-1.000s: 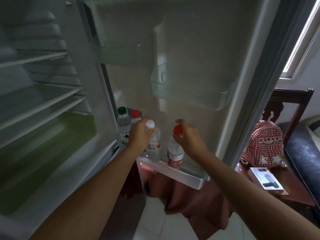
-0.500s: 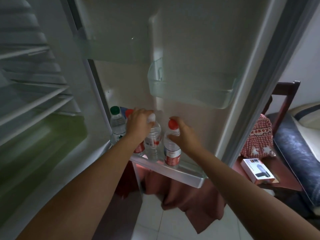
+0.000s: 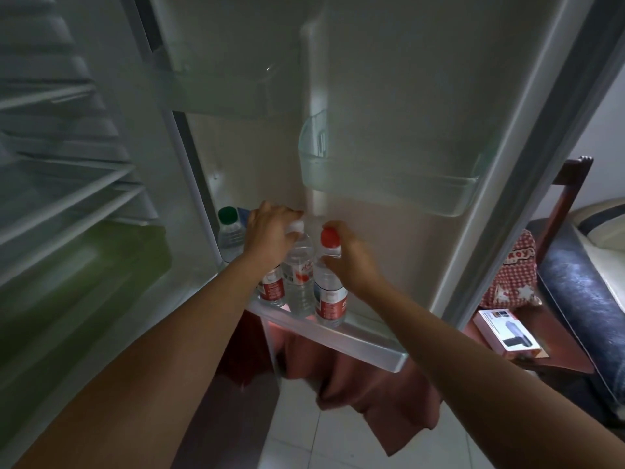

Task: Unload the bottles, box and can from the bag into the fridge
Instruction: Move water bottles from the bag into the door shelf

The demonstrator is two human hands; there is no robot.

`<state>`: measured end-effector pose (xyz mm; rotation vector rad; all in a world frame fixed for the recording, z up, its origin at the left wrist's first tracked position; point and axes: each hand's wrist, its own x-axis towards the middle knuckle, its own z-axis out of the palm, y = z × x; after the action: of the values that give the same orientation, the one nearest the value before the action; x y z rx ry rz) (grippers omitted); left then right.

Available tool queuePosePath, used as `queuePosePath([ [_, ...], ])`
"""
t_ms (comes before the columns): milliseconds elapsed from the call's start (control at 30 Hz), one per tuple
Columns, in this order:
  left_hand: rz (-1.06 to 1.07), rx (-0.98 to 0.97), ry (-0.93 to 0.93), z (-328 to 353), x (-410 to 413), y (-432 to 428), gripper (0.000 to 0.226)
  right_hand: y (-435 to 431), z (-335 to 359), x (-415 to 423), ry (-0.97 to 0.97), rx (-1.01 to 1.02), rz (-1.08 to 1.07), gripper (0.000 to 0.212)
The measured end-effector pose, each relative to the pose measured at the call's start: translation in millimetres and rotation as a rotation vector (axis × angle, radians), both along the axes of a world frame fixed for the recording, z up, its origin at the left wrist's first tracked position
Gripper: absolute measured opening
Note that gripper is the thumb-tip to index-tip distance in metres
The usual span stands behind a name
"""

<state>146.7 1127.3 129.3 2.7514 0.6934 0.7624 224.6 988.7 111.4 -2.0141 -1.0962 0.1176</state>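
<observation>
Gripping white-cap bottle (image 3: pixel 299 265) w/ our left hand (image 3: pixel 270 235), fingers curled over top, right hand (image 3: pixel 350 257) pinching red-cap bottle (image 3: pixel 330 296) neck, both on fridge door shelf (image 3: pixel 358 345).

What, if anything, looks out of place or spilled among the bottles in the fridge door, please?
Nothing stands out. The bottles stand upright in the bottom door shelf with no spill visible; the left hand holds the white-capped bottle, the right hand the red-capped bottle.

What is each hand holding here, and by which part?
Left hand grips the white-capped bottle at its top; right hand grips the red-capped bottle by its neck.
</observation>
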Motion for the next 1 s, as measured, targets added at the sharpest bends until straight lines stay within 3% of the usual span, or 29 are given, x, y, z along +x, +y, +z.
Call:
queuePosePath([
  [433,-0.004,0.035,0.007,-11,-9,-1,0.048,-7,-4,0,0.048,-0.028,-0.046,0.055],
  [567,0.008,0.057,0.013,-10,-18,-4,0.057,-9,-4,-3,-0.051,-0.039,-0.061,0.056],
  [733,0.016,0.059,-0.047,-13,-36,-4,0.052,-14,-3,-11,-0.187,-0.075,-0.059,0.060],
  [1000,0.177,0.054,-0.180,-17,-104,-37,0.044,-25,-2,-29,-0.424,0.136,0.056,0.040],
])
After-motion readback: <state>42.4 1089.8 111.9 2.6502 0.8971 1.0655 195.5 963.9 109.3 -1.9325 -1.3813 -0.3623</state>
